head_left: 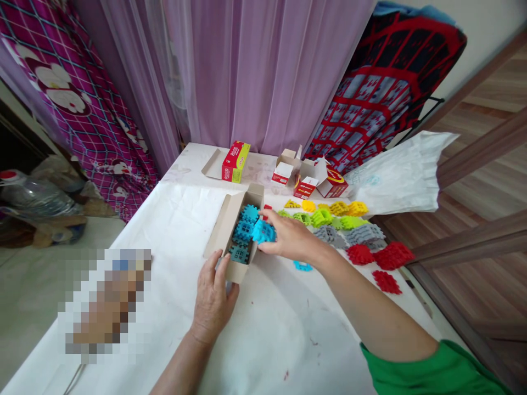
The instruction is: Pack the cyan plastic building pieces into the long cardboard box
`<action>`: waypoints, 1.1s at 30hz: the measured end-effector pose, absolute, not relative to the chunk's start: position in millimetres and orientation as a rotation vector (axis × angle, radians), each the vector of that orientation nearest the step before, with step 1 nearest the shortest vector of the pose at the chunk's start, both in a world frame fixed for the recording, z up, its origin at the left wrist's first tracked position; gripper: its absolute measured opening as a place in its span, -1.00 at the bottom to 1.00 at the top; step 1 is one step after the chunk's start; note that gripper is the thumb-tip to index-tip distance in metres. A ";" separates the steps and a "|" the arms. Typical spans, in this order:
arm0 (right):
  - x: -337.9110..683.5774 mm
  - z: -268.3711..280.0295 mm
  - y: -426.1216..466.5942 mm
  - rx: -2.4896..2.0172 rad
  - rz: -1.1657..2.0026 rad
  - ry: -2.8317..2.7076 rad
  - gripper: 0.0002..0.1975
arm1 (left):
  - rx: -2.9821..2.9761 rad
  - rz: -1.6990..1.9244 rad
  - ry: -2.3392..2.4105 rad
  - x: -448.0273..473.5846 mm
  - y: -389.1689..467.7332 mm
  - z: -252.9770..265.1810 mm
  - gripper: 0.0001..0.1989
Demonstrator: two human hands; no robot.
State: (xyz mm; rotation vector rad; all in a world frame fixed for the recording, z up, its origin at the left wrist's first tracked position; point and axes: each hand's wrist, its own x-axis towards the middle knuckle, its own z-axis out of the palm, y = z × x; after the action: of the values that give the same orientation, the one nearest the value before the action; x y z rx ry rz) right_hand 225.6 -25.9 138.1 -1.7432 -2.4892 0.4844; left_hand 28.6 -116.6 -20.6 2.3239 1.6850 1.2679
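An open cardboard box (pixel 237 272) lies on the white-covered table, with several blue and teal notched plastic building pieces (pixel 244 230) inside. My left hand (pixel 214 296) grips the near end of this box, fingers on its left side and thumb at the front. In my right hand (pixel 288 236) is a bright blue building piece (pixel 264 232), pinched at the right edge of the box opening. Another blue piece (pixel 303 266) lies on the table below my right wrist. A small red bit shows behind my right fingers, partly hidden.
Rows of yellow (pixel 340 208), lime green (pixel 321 218), grey (pixel 364 237) and red pieces (pixel 394 255) lie to the right. Small open cartons (pixel 305 186) and a red-green box (pixel 235 162) stand at the back. A white bag (pixel 399 173) leans at the right edge.
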 end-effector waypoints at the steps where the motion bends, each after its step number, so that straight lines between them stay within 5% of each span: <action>1: 210.3 137.7 -22.9 -1.753 0.412 -2.549 -0.24 | 2.324 1.274 1.683 28.7 -116.8 -20.5 -0.23; 9: 161.0 112.5 -19.0 -1.748 0.212 -2.851 -0.36 | 2.282 1.285 1.675 30.3 -118.1 -20.1 -0.20; 20: 165.1 108.7 -18.4 -1.747 0.243 -2.838 -0.12 | 2.292 1.262 1.685 30.4 -119.4 -19.1 -0.23; 27: 211.2 132.8 -7.9 -1.808 0.213 -2.568 -0.64 | 2.313 1.208 1.696 29.6 -119.5 -16.8 -0.32; 33: 272.5 124.0 -4.2 -1.933 0.321 -2.405 -0.71 | 2.334 1.185 1.716 29.5 -119.1 -15.2 -0.41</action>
State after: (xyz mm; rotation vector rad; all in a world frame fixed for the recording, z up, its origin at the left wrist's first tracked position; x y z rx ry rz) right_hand 272.5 -4.2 124.0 -1.9335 -2.4046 0.3212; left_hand 29.5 -119.1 -15.2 2.3343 1.7155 1.1854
